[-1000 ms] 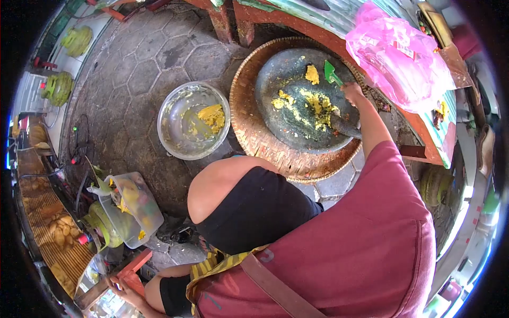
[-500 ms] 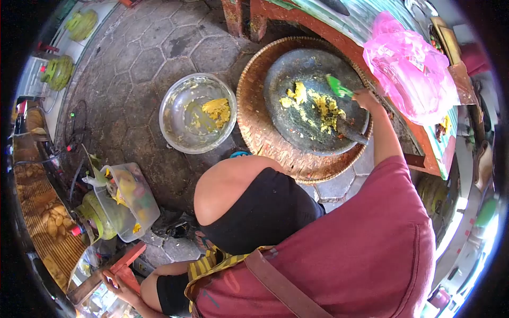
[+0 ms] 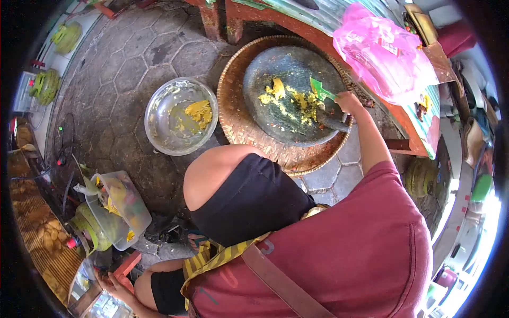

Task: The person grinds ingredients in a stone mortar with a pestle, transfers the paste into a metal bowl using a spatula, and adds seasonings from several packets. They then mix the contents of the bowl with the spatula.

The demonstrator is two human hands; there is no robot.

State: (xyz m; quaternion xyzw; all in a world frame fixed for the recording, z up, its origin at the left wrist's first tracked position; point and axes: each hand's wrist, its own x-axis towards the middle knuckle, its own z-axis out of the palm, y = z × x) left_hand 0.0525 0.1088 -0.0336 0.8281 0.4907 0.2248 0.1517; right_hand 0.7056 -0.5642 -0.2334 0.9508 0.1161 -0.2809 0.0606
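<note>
My right hand (image 3: 348, 102) is closed round the handle of a green spatula (image 3: 320, 89). Its blade is over the right side of a wide, shallow stone mortar (image 3: 265, 71), beside crumbly yellow mash (image 3: 302, 100). A stone pestle (image 3: 334, 122) lies across the mortar's right side, just below my hand. Under the mortar is a round woven tray (image 3: 233, 114). Left of it, a metal bowl (image 3: 154, 119) on the floor contains a yellow lump (image 3: 200, 113). At the lower left, my left hand (image 3: 112, 284) rests by a red wooden frame (image 3: 127, 265), fingers apart and holding nothing.
A low red-edged table (image 3: 297, 21) stands along the far right, bearing a pink plastic bag (image 3: 382, 58). To my left are a clear plastic tub (image 3: 135, 206) with scraps in it and a green gas cylinder (image 3: 87, 225). Hexagonal paving (image 3: 180, 53) covers the floor.
The whole view has shifted, so the scene sits farther left. Relative to the mortar, the spatula and my right hand have come slightly nearer to me. My left hand stays by the wooden frame.
</note>
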